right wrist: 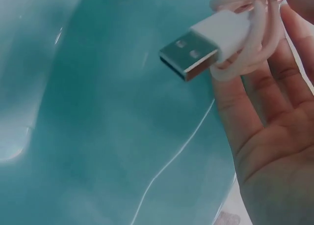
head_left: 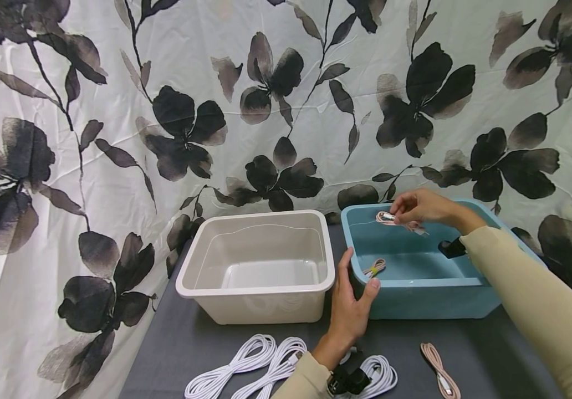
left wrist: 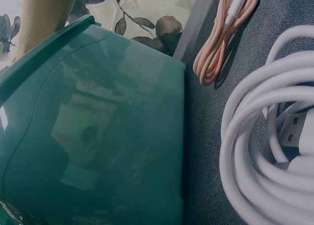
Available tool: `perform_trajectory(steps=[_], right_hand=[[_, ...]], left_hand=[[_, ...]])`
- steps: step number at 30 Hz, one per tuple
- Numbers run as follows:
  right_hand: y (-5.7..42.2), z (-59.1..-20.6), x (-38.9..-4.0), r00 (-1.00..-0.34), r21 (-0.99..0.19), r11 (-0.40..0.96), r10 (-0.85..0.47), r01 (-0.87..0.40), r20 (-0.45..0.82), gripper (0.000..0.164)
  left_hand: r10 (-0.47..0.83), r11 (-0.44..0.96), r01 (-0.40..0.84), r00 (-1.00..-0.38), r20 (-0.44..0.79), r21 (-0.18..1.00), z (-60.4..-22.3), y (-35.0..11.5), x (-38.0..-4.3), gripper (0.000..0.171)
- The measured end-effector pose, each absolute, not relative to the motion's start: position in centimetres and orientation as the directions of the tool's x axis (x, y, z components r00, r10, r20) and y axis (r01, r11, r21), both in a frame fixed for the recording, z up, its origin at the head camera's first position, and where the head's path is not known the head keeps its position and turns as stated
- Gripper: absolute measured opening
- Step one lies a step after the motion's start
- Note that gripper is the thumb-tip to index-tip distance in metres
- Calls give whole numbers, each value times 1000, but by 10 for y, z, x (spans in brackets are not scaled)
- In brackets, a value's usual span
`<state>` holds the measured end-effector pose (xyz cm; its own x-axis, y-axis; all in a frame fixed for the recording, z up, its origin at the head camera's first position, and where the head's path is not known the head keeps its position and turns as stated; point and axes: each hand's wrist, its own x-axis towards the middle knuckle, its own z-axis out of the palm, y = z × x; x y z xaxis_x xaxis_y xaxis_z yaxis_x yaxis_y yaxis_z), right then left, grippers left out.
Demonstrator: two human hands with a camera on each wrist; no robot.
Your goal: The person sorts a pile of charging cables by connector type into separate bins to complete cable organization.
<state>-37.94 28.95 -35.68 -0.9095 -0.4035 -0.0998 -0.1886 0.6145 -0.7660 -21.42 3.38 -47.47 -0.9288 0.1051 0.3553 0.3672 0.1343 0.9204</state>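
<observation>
Over the blue plastic bin (head_left: pixel 425 299), my right hand (head_left: pixel 425 208) pinches a coiled pink USB cable (head_left: pixel 387 218). Its metal plug and white housing show close up in the right wrist view, with the coil (right wrist: pixel 265 33) at the fingertips. My left hand (head_left: pixel 348 307) rests against the bin's front left corner, thumb on the front and fingers along the side. Inside that bin lies a small pink cable bundle (head_left: pixel 376 268) with a yellow tie. The left wrist view shows the bin's outer wall (left wrist: pixel 117 136) but not the left hand.
Left of the blue bin stands a beige bin (head_left: pixel 256 305). White coiled cables (head_left: pixel 236 366) lie in front of it, and another white coil (head_left: pixel 379 377) lies near my left wrist. A pink cable (head_left: pixel 439 370) lies at front right. Behind hangs a floral cloth (head_left: pixel 276 133).
</observation>
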Motion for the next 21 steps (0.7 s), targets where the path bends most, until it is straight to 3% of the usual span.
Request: perform_trajectory(steps=[9,21], right_hand=[[287,-363,-375,-884,-701,664,-456,-261,-103,23],[281,-372,-381,-830,-705,671,-513,-229,-219,18]], left_hand=[[99,144,360,-932,348,922,-475,33,-213,72],[92,152,365,-931,354,919,-476,34,-213,72]])
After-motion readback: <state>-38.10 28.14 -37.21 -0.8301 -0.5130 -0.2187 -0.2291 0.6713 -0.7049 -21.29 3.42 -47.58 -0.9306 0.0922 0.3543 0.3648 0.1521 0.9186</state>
